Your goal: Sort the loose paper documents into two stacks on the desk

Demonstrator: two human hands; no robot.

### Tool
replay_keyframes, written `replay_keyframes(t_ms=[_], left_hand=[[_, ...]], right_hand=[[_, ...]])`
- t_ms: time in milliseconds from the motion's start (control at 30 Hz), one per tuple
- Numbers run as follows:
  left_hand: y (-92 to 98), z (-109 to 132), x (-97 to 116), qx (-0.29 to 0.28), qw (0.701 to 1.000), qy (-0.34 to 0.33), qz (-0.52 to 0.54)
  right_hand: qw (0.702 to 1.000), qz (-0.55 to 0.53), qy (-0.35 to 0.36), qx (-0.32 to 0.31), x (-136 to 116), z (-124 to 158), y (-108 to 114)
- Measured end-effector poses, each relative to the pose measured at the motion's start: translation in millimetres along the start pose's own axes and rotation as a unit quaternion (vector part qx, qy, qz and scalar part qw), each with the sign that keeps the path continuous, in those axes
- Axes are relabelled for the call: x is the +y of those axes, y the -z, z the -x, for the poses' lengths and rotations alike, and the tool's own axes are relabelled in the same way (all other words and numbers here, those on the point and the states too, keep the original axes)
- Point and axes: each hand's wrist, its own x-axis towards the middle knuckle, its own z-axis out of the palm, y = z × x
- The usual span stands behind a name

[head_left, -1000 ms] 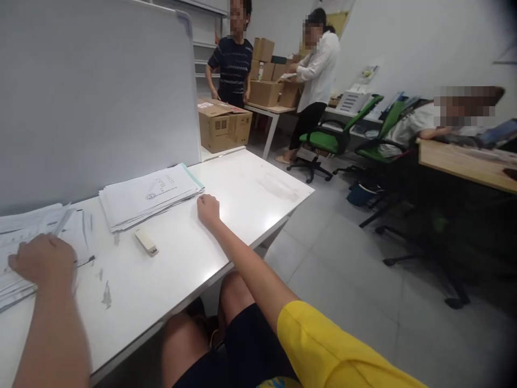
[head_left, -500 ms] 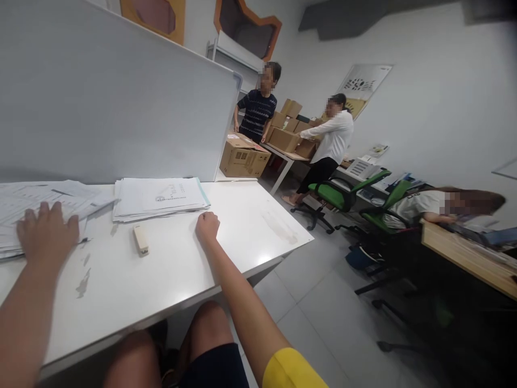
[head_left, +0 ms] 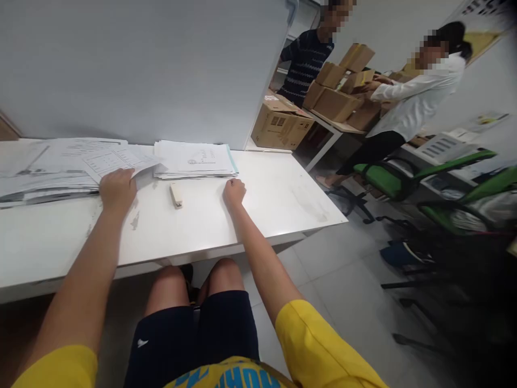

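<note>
My left hand (head_left: 118, 189) is closed on the near edge of a printed sheet of paper (head_left: 110, 160), at the front of a loose, spread pile of papers (head_left: 52, 180). The sheet's right end lifts and reaches toward a neater stack of papers (head_left: 202, 156). Just in front of that stack, my right hand (head_left: 235, 192) rests on the table as a fist. A small dark spot shows at its curled fingers, too small to name. Between my two hands a cream stapler (head_left: 176, 195) lies on the white table (head_left: 274, 202), touched by neither.
A grey partition (head_left: 133, 64) stands along the table's back edge. Past its right end are a large cardboard box (head_left: 280, 123) and a person in a dark patterned shirt (head_left: 305, 64). Another person in white (head_left: 424, 99) handles boxes on a farther table. Green chairs (head_left: 383, 180) stand at right.
My left hand has gone from lying spread on the loose pile to gripping a sheet at its front edge. My right fist stays by the stack. The view has turned left and down.
</note>
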Motion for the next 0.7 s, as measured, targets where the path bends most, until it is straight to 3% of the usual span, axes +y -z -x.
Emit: replay_keyframes(t_ms=[67, 133, 200, 233, 300, 333, 400, 467, 533, 633, 700], left_hand=[[-10.5, 8.6, 6.6, 0.021, 1.0, -0.014, 0.001], [-8.9, 23.8, 19.3, 0.041, 0.999, -0.036, -0.002], [1.8, 47.9, 39.8, 0.053, 0.996, -0.067, 0.004], [7.1, 63.3, 53.0, 0.059, 0.994, -0.087, 0.011], [11.7, 98.5, 83.0, 0.044, 0.989, -0.137, 0.021], [10.5, 116.8, 98.4, 0.023, 0.985, -0.169, 0.029], [2.8, 150.7, 126.5, -0.031, 0.968, -0.245, 0.046], [-7.1, 177.0, 147.9, -0.086, 0.948, -0.3, 0.061], [-15.9, 193.1, 161.3, -0.126, 0.928, -0.342, 0.079], [-24.0, 199.8, 165.7, -0.149, 0.904, -0.39, 0.094], [-25.1, 197.6, 159.6, -0.149, 0.9, -0.4, 0.086]], right_hand=[[0.995, -0.102, 0.0, 0.011, -0.5, 10.1, 7.9], [0.973, -0.23, 0.001, 0.016, -1.7, 33.8, 15.9], [0.938, -0.344, 0.0, -0.05, -2.0, 70.7, 22.1], [0.909, -0.401, -0.004, -0.114, -1.1, 92.3, 24.5], [0.818, -0.532, -0.043, -0.217, 3.1, 135.7, 29.2], [0.773, -0.584, -0.06, -0.243, 5.9, 155.3, 32.2], [0.716, -0.65, -0.102, -0.232, 11.7, 185.9, 40.5], [0.71, -0.664, -0.15, -0.178, 18.1, 203.4, 50.9], [0.73, -0.644, -0.203, -0.106, 26.3, 210.4, 61.2], [0.742, -0.621, -0.25, -0.037, 42.4, 213.1, 74.1], [0.743, -0.622, -0.246, -0.037, 52.3, 215.4, 81.2]])
